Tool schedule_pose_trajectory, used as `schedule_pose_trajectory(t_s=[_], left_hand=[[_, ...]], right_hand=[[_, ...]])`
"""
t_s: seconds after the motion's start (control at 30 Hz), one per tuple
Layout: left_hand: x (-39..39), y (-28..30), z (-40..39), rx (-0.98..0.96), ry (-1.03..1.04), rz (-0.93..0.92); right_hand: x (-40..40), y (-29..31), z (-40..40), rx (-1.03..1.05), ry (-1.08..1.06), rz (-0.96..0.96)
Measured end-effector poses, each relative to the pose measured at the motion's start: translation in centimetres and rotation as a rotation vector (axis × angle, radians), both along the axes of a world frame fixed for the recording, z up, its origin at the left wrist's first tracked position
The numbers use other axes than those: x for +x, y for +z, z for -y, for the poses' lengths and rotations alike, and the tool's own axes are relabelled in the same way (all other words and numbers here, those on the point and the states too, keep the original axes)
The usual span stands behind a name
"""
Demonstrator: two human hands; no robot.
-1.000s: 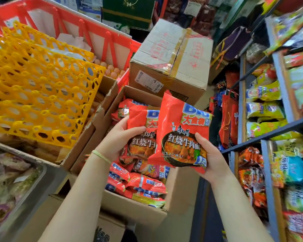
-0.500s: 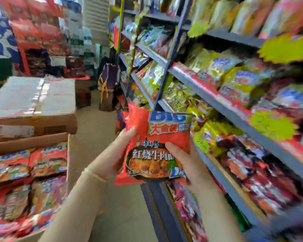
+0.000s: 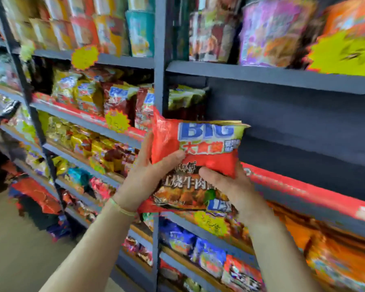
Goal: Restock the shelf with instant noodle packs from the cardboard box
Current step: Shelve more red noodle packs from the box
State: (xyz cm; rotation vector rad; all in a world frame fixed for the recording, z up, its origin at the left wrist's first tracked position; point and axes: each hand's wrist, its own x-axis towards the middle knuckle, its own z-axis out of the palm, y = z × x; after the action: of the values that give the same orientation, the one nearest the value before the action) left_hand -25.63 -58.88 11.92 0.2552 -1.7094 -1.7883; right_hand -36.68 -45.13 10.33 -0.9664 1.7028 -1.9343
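The view has swung off the cardboard box and aisle onto the shelf, and the red noodle pack has risen with both hands to the level of a dark, open bay. The left hand has its grip grasping the pack's left side, thumb across the front and fingers behind. The right hand has its grip grasping the lower right part, thumb on the printed bowl. The pack tilts back, its top edge just before the bay, above the red shelf strip. Other noodle packs fill the bay to the left. A thin band circles the left wrist.
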Motion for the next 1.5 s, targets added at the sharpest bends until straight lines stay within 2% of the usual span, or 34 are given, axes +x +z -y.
schedule_pose_trajectory(t_s=[0.1, 0.2, 0.3, 0.37, 0.5, 0.57, 0.63, 0.7, 0.83, 1.0, 1.07, 1.37, 1.5], left_hand=[[-4.9, 2.2, -3.1, -0.072, -0.037, -0.001], [-9.4, 3.3, -3.1, -0.051, -0.118, 0.018], [-13.0, 3.9, -1.8, -0.073, -0.021, 0.053], [-14.9, 3.4, -0.6, -0.229, 0.092, 0.019], [-18.5, 1.2, 1.3, -0.849, 0.198, -0.034], [-20.3, 0.4, 1.8, -1.048, 0.203, -0.017], [-22.0, 0.0, 3.0, -1.169, 0.219, 0.050], [-23.2, 0.4, 4.4, -1.229, 0.213, 0.198], [-26.0, 0.5, 7.8, -1.360, 0.083, 0.524], [-29.0, 0.2, 11.0, -1.325, -0.088, 0.714], [-29.9, 0.1, 11.9, -1.291, -0.115, 0.729], [-32.3, -0.6, 13.3, -1.233, -0.063, 0.752], [-32.2, -0.7, 13.3, -1.263, -0.068, 0.745]], right_hand=[[-3.7, 1.9, -3.7, -0.054, -0.127, 0.082], [-8.4, 3.8, -5.4, -0.071, -0.195, 0.169], [-13.0, 5.5, -5.0, -0.010, -0.243, 0.236], [-15.6, 5.9, -3.8, 0.023, -0.262, 0.244], [-19.7, 5.8, -0.4, 0.086, -0.331, 0.228], [-21.1, 5.7, 1.6, 0.075, -0.434, 0.197], [-22.4, 5.3, 3.6, 0.032, -0.492, 0.127], [-23.9, 4.7, 5.6, 0.011, -0.524, 0.074], [-26.8, 3.9, 8.5, 0.169, -0.586, -0.072], [-30.6, 3.1, 10.5, 0.622, -0.604, -0.238], [-31.6, 3.4, 11.3, 0.711, -0.598, -0.253], [-30.2, 3.9, 14.3, 0.637, -0.652, -0.175], [-29.5, 4.1, 13.6, 0.630, -0.577, -0.083]])
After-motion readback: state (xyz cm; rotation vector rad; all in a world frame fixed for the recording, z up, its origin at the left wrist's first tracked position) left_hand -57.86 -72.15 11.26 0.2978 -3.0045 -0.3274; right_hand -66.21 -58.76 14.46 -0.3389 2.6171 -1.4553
